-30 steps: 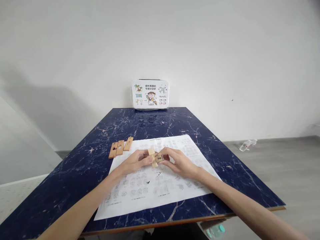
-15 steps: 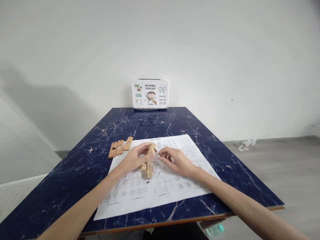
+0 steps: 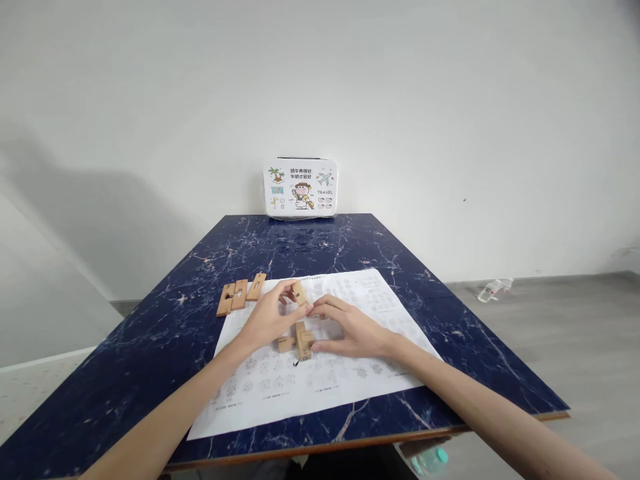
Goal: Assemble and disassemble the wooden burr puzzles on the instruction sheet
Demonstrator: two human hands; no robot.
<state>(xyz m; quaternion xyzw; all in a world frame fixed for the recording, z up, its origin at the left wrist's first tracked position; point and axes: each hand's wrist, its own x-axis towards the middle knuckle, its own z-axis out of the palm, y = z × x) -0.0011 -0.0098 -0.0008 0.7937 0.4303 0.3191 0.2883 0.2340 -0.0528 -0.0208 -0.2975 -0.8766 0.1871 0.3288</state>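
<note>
My left hand (image 3: pixel 267 317) is closed on a notched wooden puzzle piece (image 3: pixel 299 292), held up between thumb and fingers. Below it, joined wooden puzzle blocks (image 3: pixel 303 340) rest on the printed instruction sheet (image 3: pixel 350 393). My right hand (image 3: pixel 353 330) reaches in from the right with its fingers apart. Its index fingertip is close to the lower end of the held piece, and the thumb is at the right side of the joined blocks; whether it presses on them I cannot tell.
Several flat wooden pieces with cut-outs (image 3: pixel 239 294) lie left of the sheet on the blue marbled table (image 3: pixel 320 247). A white cartoon-printed case (image 3: pixel 300 189) stands at the far edge against the wall. A plastic bottle (image 3: pixel 495 290) lies on the floor at right.
The piece in my left hand has tilted and now shows apart from the blocks below. My right hand has moved left, its fingers spreading and its thumb coming to the joined blocks.
</note>
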